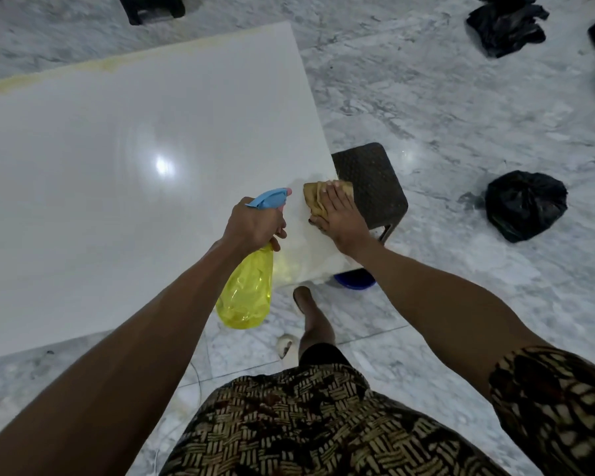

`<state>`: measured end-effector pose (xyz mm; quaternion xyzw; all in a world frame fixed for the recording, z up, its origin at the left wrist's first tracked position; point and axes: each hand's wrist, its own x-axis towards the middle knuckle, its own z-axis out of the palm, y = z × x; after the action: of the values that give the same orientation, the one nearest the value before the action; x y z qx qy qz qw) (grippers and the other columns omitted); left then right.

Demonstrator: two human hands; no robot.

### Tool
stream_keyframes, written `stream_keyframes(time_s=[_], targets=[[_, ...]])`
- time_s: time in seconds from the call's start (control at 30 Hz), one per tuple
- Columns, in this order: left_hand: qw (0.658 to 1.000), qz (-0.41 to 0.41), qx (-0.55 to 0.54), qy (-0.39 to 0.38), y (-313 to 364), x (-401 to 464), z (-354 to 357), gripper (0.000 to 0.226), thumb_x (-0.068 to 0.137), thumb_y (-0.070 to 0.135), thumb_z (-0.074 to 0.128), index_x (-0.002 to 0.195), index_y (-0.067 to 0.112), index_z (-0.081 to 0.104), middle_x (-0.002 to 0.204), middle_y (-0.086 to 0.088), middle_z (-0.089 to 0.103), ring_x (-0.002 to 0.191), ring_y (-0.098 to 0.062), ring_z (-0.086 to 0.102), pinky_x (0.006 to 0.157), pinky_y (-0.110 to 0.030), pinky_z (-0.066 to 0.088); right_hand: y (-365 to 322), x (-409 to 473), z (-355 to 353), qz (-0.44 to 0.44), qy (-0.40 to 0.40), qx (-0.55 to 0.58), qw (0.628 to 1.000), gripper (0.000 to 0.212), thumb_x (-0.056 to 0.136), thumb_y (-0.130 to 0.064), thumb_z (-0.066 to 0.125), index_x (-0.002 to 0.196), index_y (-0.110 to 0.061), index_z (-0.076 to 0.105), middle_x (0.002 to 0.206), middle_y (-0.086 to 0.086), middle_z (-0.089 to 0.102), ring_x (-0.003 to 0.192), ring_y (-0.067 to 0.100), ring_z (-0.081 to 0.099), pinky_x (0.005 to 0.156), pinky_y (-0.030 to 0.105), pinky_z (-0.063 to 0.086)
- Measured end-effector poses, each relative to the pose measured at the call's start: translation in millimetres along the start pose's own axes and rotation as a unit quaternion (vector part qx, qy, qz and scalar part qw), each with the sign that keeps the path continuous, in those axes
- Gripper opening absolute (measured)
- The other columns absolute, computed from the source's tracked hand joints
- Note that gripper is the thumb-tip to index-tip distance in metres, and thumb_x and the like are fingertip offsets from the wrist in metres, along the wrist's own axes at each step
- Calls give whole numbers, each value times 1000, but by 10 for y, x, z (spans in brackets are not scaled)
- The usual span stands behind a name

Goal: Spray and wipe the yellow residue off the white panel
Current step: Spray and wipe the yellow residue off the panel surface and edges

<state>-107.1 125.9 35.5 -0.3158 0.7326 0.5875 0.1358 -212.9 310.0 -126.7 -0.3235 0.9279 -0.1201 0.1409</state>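
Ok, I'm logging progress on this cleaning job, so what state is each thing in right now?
White panel: lying flat, glossy, yellow residue along its far edge.
Spray bottle: gripped by the left hand, nozzle aimed at the near right corner.
Cloth: crumpled, pressed on the panel's right edge under the flat right hand.
Dark stool: upright, partly under the panel.
Black bag: tied shut on the floor.

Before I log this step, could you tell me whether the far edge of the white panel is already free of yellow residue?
No, a yellow streak runs along the far edge of the white panel.
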Motion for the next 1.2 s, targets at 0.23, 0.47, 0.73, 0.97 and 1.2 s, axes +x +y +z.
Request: stream_keyframes(time_s=[0.23, 0.47, 0.73, 0.97, 1.2], targets=[[1000, 3, 11, -18, -178, -428, 297, 44, 103, 7, 52, 137, 27, 70, 79, -10, 64, 76, -28, 70, 54, -34, 55, -72, -1040, 268, -8, 5, 30, 999, 79, 100, -56, 15, 150, 4, 32, 157, 24, 30, 147, 41, 26, 119, 57, 24], [999, 25, 27, -36, 79, -494, 438, 40, 105, 10, 52, 138, 24, 70, 80, -11, 65, 77, -29, 70, 56, -35, 56, -372, -1568, -188, 111, -28, 250, 961, 64, 105, -49, 23, 145, -4, 45, 150, 17, 44, 137, 31, 43, 118, 37, 26], [996, 52, 46, -53, 699, -194, 579, 32, 103, 9, 56, 128, 18, 73, 85, -17, 67, 73, -28, 70, 50, -31, 57, 222, -1328, -989, 324, 33, 794, 513, 59, 101, -59, 35, 129, -16, 62, 120, 10, 71, 117, 28, 63, 108, 46, 44], [995, 49, 60, -59, 1193, 236, 710, 25, 104, 9, 56, 124, 15, 71, 83, -15, 65, 72, -26, 69, 50, -32, 55, 541, -494, -1360, 220, 72, 875, 425, 67, 99, -59, 36, 148, -14, 45, 149, 14, 48, 138, 35, 44, 118, 53, 29], [997, 7, 71, -26, 1549, 810, 667, 25, 102, 11, 59, 116, -5, 71, 80, -16, 70, 77, -35, 71, 67, -42, 60, 729, 518, -1651, 245, 43, 867, 432, 70, 102, -58, 29, 147, -7, 44, 149, 19, 47, 135, 36, 47, 120, 52, 28]])
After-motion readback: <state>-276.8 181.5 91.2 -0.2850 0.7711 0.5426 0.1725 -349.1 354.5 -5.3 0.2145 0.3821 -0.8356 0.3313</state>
